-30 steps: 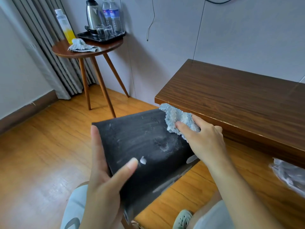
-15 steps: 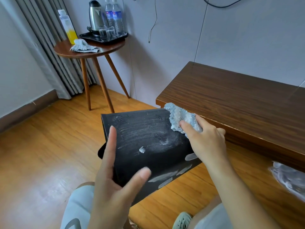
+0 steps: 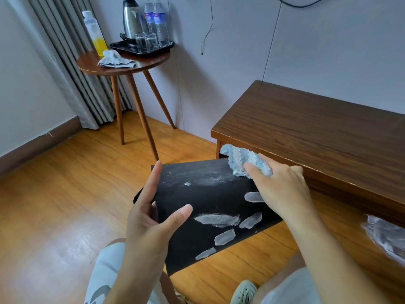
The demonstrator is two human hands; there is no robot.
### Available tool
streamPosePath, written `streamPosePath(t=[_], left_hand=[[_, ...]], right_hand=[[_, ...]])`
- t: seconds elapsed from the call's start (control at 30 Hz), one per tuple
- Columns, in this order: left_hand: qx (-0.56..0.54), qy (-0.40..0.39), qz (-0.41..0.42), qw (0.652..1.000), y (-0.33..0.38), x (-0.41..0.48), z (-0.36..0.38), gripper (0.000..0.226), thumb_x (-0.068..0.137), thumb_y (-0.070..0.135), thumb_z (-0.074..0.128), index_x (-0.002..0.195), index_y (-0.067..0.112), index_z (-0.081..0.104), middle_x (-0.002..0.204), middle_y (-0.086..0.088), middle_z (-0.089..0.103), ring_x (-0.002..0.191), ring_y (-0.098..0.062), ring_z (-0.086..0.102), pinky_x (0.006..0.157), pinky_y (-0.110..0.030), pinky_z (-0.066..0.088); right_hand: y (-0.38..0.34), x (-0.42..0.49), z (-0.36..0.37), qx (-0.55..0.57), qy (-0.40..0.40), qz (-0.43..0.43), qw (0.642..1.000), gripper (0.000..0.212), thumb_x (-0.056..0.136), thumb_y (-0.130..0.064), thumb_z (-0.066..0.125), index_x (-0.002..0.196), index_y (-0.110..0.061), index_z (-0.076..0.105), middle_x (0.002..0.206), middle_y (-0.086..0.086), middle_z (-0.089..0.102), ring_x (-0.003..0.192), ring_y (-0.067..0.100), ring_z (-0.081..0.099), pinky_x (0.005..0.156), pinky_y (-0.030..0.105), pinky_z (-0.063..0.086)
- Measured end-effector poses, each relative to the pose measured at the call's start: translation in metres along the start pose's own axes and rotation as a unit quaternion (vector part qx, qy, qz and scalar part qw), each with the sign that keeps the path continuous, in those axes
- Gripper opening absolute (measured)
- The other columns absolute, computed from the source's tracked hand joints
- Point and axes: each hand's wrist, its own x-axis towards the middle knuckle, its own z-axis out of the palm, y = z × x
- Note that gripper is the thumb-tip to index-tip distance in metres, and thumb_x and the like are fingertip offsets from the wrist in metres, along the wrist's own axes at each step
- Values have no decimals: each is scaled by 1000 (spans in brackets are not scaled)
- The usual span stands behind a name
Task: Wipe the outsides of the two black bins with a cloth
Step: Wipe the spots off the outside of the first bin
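Observation:
A black bin (image 3: 203,207) lies tilted above my lap, one flat side facing up with pale smears and damp finger marks on it. My left hand (image 3: 149,224) grips its near left edge, thumb on the top face and forefinger stretched along the left edge. My right hand (image 3: 278,189) is shut on a crumpled light blue cloth (image 3: 243,159) and presses it to the bin's far right corner. Only one black bin is in view.
A low wooden bench (image 3: 317,137) stands close behind the bin at the right. A clear plastic bag (image 3: 385,235) lies at the right edge. At the back left, a round three-legged table (image 3: 122,66) carries a kettle tray, bottles and a second cloth (image 3: 115,59). Wooden floor at left.
The bin has turned in my left hand, which shifted its grip along the left edge. The cloth moved up to the far right corner, uncovering finger-shaped marks on the near face.

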Motion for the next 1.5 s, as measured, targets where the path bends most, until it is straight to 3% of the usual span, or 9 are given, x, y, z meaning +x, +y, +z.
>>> streamPosePath(t=[0.13, 0.2, 0.4, 0.5, 0.77, 1.03, 1.27, 1.37, 1.5], left_hand=[[9, -19, 3, 1000, 4, 3, 6, 86, 74, -9, 72, 143, 39, 54, 108, 2, 79, 101, -28, 75, 83, -46, 63], [-4, -20, -5, 1000, 3, 3, 8, 82, 74, -8, 73, 141, 38, 57, 108, -1, 79, 101, -31, 75, 85, -50, 62], [-23, -36, -5, 999, -8, 4, 26, 69, 77, 3, 75, 136, 35, 62, 115, -7, 75, 110, -34, 70, 93, -39, 60], [-50, -16, -3, 999, -8, 4, 24, 64, 78, 3, 69, 133, 36, 66, 120, -13, 73, 113, -38, 67, 102, -55, 52], [-58, 23, -1, 998, 11, 6, 21, 75, 74, 2, 68, 136, 43, 62, 95, 10, 78, 91, -24, 73, 80, -42, 64], [-135, 72, -95, 984, 1, 22, 27, 61, 89, -12, 56, 131, 30, 67, 131, -18, 67, 116, -40, 67, 100, -54, 52], [-134, 107, -73, 983, 7, 22, 34, 65, 89, -6, 63, 140, 34, 60, 107, 0, 70, 93, -22, 66, 91, -44, 59], [-126, 117, -78, 982, 7, 26, 39, 65, 90, -4, 64, 143, 34, 57, 115, -6, 70, 93, -22, 69, 82, -40, 61], [-156, 110, -98, 977, 13, 31, 35, 57, 94, -5, 55, 142, 24, 55, 87, 0, 78, 73, -14, 75, 61, -29, 60]], right_hand=[[-7, -5, -1, -72, -25, -53, 996, 58, 106, -45, 37, 161, -30, 25, 170, 6, 14, 155, 29, 17, 124, 50, 17], [-13, -11, -4, -50, -40, -72, 995, 54, 109, -33, 33, 161, -27, 23, 169, -1, 21, 156, 25, 13, 126, 49, 8], [-40, -59, 20, 51, -70, -284, 955, 49, 108, -33, 36, 156, -39, 32, 153, -6, 51, 150, 19, 34, 120, 43, 35], [-40, -67, 30, 58, -67, -361, 928, 48, 106, -29, 36, 154, -37, 41, 154, -16, 49, 149, 5, 32, 126, 32, 19], [14, -25, 24, 15, 127, -230, 965, 49, 103, -23, 32, 150, -22, 46, 153, 1, 49, 148, 22, 40, 126, 50, 15], [-4, -82, 79, -7, 186, -437, 880, 49, 104, -17, 44, 153, -20, 43, 157, 6, 44, 152, 22, 32, 123, 52, 24], [31, -16, 51, 19, 232, -234, 944, 51, 104, -26, 31, 153, -14, 37, 157, 5, 41, 148, 23, 35, 120, 64, 25], [5, -44, 70, 48, 231, -299, 924, 46, 105, -15, 40, 151, -14, 45, 157, 7, 43, 151, 23, 33, 123, 58, 21], [-3, -75, 86, -3, 201, -441, 875, 48, 103, -15, 46, 151, -19, 47, 158, 6, 44, 152, 22, 33, 124, 53, 19]])
